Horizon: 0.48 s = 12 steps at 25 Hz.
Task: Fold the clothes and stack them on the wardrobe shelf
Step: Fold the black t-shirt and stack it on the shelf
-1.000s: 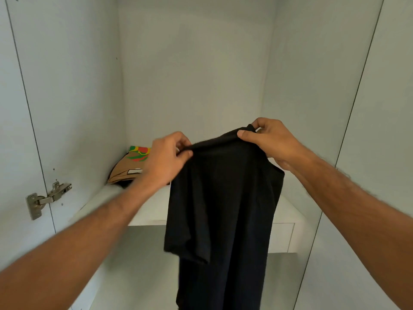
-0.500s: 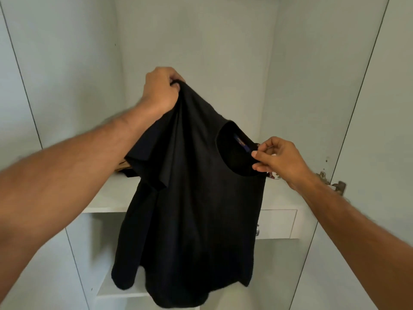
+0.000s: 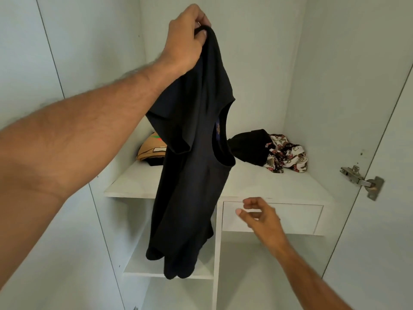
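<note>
Black tee (image 3: 192, 175), just one, hangs full length in front of the shelf (image 3: 268, 184), pinched at its top edge by the left hand (image 3: 185, 39), fingers curled tight round a bunch of fabric. Right hand (image 3: 261, 217) holds nothing, fingers loosely bent, hovering by the drawer (image 3: 297, 218) just right of the tee. Three more garments on the shelf: one tan (image 3: 149, 148), one black (image 3: 252, 146), one floral (image 3: 286, 155). One hinge (image 3: 362, 181) on the right.

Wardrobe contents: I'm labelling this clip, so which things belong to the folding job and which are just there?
Job:
black T-shirt, held up by left hand
crumpled clothes
tan folded garment
shelf

Just there:
drawer
door hinge
</note>
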Motion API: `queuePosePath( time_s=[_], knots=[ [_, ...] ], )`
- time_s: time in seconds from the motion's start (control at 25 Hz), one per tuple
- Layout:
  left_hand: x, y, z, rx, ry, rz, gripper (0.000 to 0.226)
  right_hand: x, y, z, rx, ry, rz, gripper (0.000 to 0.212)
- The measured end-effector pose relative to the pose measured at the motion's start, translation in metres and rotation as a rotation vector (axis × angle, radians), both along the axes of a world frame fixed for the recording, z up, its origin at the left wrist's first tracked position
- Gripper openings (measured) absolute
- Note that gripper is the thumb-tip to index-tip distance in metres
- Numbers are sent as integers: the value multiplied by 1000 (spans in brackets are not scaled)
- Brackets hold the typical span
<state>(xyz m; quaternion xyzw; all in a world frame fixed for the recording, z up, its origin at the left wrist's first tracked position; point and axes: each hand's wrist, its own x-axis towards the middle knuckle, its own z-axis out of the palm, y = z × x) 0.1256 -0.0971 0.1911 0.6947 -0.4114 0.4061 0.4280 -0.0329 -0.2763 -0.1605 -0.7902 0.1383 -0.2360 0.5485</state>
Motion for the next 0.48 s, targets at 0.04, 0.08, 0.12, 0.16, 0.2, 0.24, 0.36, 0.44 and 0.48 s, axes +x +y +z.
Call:
queuePosePath(
  time_s=[0.04, 0.08, 0.12, 0.16, 0.2, 0.24, 0.36, 0.44, 0.48],
  knots=[
    [-1, 3, 1, -4, 4, -32, 20, 4, 6, -10, 25, 25, 68, 35],
    [-3, 6, 2, -10, 11, -80, 20, 8, 11, -16, 54, 41, 134, 41],
    [-4, 11, 4, -15, 17, -135, 18, 13, 14, -18, 87, 55, 197, 46],
    [-4, 16, 5, -17, 22, -187, 17, 16, 16, -18, 122, 73, 257, 50],
    [-5, 22, 6, -17, 28, -226, 17, 20, 17, -17, 161, 92, 316, 53],
    [-5, 27, 6, -13, 37, -248, 17, 23, 19, -17, 198, 107, 368, 54],
    [-3, 43, 4, 1, 65, -231, 17, 26, 20, -17, 190, 85, 401, 52],
    [1, 52, 2, 18, 44, -161, 18, 22, 19, -16, 135, 59, 341, 43],
    [4, 56, 0, 25, 24, -111, 19, 18, 18, -14, 102, 57, 324, 39]
  ],
)
